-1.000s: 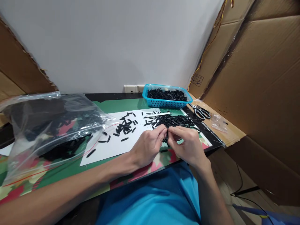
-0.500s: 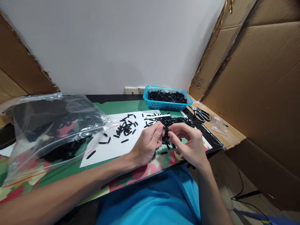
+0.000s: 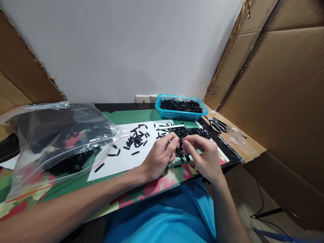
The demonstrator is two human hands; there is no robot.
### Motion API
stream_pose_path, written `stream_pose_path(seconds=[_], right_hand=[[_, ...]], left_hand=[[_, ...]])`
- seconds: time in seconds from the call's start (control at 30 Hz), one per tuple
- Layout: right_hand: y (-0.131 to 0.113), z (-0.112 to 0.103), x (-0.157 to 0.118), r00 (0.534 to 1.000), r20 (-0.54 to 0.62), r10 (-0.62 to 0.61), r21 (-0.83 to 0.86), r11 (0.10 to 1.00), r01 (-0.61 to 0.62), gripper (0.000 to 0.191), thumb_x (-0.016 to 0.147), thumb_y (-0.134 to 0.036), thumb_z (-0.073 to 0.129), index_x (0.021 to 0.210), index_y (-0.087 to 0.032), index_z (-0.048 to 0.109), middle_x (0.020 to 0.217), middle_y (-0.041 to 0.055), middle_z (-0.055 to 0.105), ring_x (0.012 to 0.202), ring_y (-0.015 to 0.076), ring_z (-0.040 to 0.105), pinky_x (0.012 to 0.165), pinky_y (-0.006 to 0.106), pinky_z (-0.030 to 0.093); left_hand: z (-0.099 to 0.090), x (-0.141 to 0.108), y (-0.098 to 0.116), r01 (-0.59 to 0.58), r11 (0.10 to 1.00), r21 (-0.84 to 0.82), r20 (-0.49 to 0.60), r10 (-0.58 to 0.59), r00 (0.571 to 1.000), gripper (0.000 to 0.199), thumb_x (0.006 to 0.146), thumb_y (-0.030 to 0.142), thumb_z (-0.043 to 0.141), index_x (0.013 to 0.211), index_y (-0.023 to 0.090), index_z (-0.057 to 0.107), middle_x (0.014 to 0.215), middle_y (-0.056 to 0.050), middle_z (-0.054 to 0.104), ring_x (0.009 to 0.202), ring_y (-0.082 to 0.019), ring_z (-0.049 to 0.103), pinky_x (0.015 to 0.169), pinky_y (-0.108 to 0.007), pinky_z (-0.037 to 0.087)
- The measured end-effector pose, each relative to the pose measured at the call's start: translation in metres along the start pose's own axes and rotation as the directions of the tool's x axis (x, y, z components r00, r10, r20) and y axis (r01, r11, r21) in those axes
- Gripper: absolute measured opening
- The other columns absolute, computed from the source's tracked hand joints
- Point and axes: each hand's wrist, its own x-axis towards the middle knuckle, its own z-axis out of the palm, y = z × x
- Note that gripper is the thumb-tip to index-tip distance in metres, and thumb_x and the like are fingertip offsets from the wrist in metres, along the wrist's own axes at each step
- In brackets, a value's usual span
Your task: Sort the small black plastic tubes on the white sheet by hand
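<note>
Between my two hands a small black strip-like piece (image 3: 180,140) is pinched, mostly covered by the fingertips. My left hand (image 3: 162,152) is closed, thumb against curled fingers, on its left end. From the other side my right hand (image 3: 204,153) grips it with thumb and index finger. Just behind and beneath the hands lies a heap of similar black pieces (image 3: 198,132). Several more black pieces (image 3: 136,140) are scattered over a white paper sheet (image 3: 118,167) to the left. A thin pale stick (image 3: 170,127) rests at the heap's far edge.
A blue plastic basket (image 3: 181,115) full of black pieces stands at the back. Scissors (image 3: 218,126) and a small clear bag (image 3: 236,136) lie to the right. A large clear zip bag (image 3: 58,135) with black contents covers the left. A cardboard wall (image 3: 283,91) rises at the right.
My fingertips have drawn closer together around the black piece, which now shows as a thinner sliver. The view has shifted slightly; the scattered pieces look unmoved.
</note>
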Motion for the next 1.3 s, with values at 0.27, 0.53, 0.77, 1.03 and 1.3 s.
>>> stream_pose_path(seconds=[0.27,0.53,0.77,1.03,1.3], right_hand=[[-0.002,0.001,0.001,1.000,0.015,0.010,0.007,1.000,-0.011,0.018,0.106,-0.029,0.062,0.094,-0.021,0.073,0.078,0.0012,0.073,0.068,0.0166,0.070,0.066,0.028,0.057],[-0.001,0.002,0.000,1.000,0.019,0.020,0.008,1.000,-0.020,0.020,0.107,-0.031,0.060,0.094,-0.021,0.072,0.079,0.0014,0.072,0.070,0.0169,0.069,0.068,0.029,0.057],[0.002,0.005,0.000,0.997,-0.059,-0.046,-0.069,0.997,0.041,0.012,0.105,-0.027,0.062,0.106,-0.022,0.073,0.092,0.0033,0.076,0.074,0.0169,0.073,0.068,0.029,0.059],[0.001,-0.004,-0.001,0.989,0.074,-0.127,-0.239,0.961,0.141,0.017,0.108,-0.023,0.058,0.110,-0.024,0.075,0.100,0.0046,0.079,0.082,0.0186,0.077,0.071,0.028,0.060],[-0.005,-0.010,-0.003,0.983,0.159,-0.095,-0.354,0.924,0.146,0.014,0.106,-0.018,0.058,0.104,-0.023,0.072,0.096,0.0037,0.077,0.080,0.0179,0.072,0.077,0.029,0.056]], left_hand=[[0.002,0.001,0.000,0.005,0.999,-0.033,-0.007,-0.006,1.000,0.044,0.106,0.057,0.053,0.081,0.020,0.050,0.061,0.009,0.042,0.044,-0.004,0.034,0.040,-0.017,0.027],[0.003,0.000,0.002,0.004,0.998,-0.056,0.002,-0.004,1.000,0.044,0.106,0.057,0.054,0.082,0.020,0.049,0.063,0.009,0.042,0.044,-0.004,0.034,0.040,-0.017,0.026],[0.003,0.000,0.001,-0.003,1.000,-0.024,-0.006,0.003,1.000,0.045,0.105,0.060,0.053,0.083,0.022,0.046,0.063,0.009,0.041,0.046,-0.005,0.034,0.042,-0.018,0.029],[0.000,0.001,0.000,-0.038,0.971,0.238,-0.046,0.050,0.998,0.044,0.109,0.057,0.044,0.081,0.023,0.041,0.062,0.008,0.042,0.050,-0.008,0.040,0.050,-0.023,0.033],[0.000,-0.001,0.003,-0.099,0.844,0.528,0.013,0.108,0.994,0.038,0.112,0.043,0.039,0.081,0.023,0.046,0.062,0.007,0.046,0.057,-0.012,0.042,0.060,-0.028,0.032]])
